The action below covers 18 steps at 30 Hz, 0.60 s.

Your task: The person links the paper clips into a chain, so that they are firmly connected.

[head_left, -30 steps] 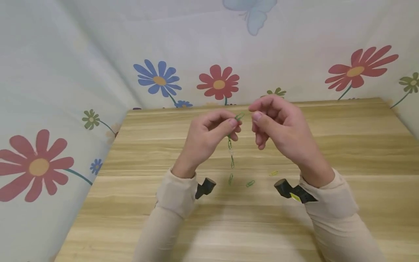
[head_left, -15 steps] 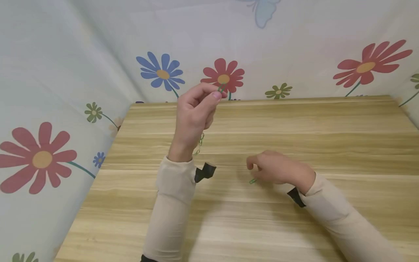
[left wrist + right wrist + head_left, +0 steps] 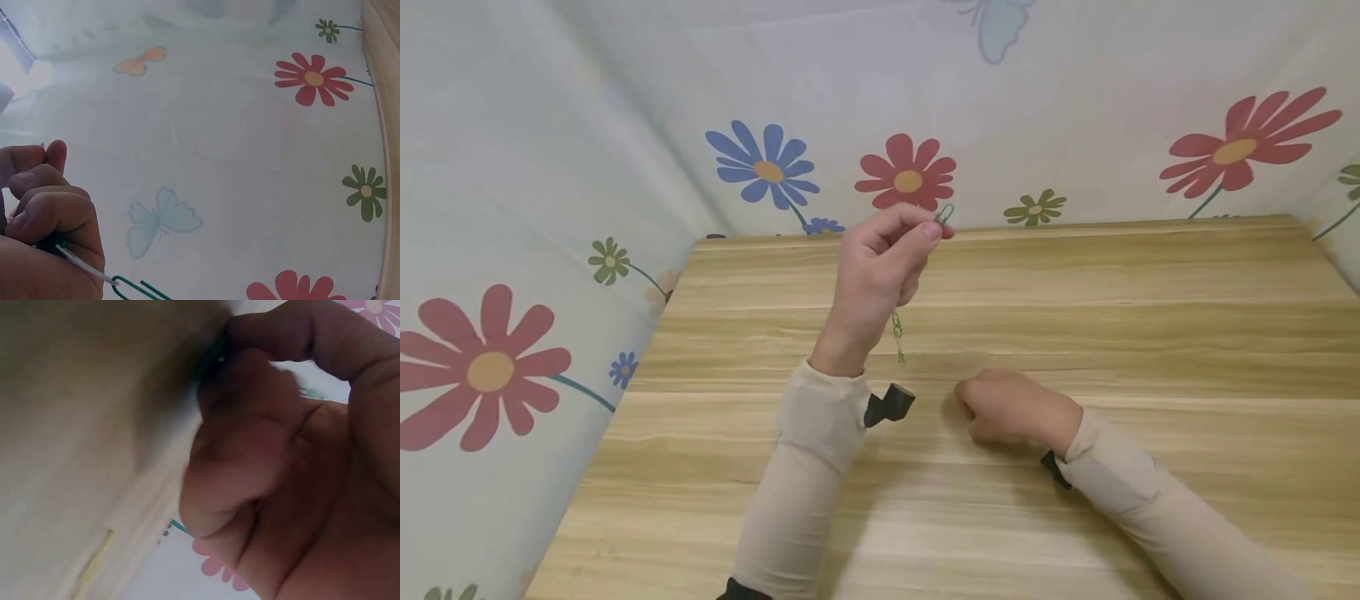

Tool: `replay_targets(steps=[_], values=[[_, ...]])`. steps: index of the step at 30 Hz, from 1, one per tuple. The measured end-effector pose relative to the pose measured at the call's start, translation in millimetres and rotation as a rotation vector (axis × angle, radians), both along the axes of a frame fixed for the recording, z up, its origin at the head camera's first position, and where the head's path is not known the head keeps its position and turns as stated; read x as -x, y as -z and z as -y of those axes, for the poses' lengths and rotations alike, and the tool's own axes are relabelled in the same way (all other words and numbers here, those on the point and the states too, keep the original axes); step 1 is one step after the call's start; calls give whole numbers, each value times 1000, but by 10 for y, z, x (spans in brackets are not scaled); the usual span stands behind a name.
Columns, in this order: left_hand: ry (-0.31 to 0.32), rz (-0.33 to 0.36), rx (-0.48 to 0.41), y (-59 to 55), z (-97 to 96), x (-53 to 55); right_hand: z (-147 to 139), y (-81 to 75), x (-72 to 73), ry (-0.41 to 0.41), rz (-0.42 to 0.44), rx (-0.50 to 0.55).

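My left hand (image 3: 872, 271) is raised over the back half of the table and pinches a green paper clip (image 3: 947, 213) between thumb and index finger, its loop sticking out past the fingertips. Below that hand dangles a short chain of linked paper clips (image 3: 897, 332); in the left wrist view a white and a green clip (image 3: 134, 289) come out from under the curled fingers. Low at the tabletop, my right hand (image 3: 1018, 408) has thumb and index finger together on another green paper clip (image 3: 211, 361), mostly covered by the fingers and blurred.
A yellow paper clip (image 3: 94, 565) lies on the wooden table (image 3: 1150, 333), seen in the right wrist view. Behind the table's back edge hangs a pale cloth (image 3: 1097, 108) printed with flowers and butterflies. A dark camera (image 3: 895, 403) is strapped at my left wrist.
My right hand has left the left hand's side, come down to the table and closed on the loose green paper clip. My left hand has risen slightly, still pinching its clip with the chain hanging.
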<state>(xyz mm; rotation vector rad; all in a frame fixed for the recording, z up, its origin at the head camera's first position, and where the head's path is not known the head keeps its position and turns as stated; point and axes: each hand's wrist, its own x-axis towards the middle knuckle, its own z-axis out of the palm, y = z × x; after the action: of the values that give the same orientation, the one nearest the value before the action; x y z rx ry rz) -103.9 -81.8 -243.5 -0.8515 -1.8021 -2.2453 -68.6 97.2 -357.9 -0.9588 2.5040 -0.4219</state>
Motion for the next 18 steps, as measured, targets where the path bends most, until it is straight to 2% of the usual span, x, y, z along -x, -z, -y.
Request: replay_targets(steps=[7, 13, 15, 18], values=[[68, 13, 21, 12, -80, -40, 3, 21, 25, 12, 3, 11], [72, 22, 32, -14, -86, -82, 14, 42, -4, 15, 0, 4], [68, 28, 37, -20, -85, -98, 10, 47, -4, -8, -11, 40], [70, 29, 36, -30, -92, -116, -34, -28, 47, -26, 12, 179]])
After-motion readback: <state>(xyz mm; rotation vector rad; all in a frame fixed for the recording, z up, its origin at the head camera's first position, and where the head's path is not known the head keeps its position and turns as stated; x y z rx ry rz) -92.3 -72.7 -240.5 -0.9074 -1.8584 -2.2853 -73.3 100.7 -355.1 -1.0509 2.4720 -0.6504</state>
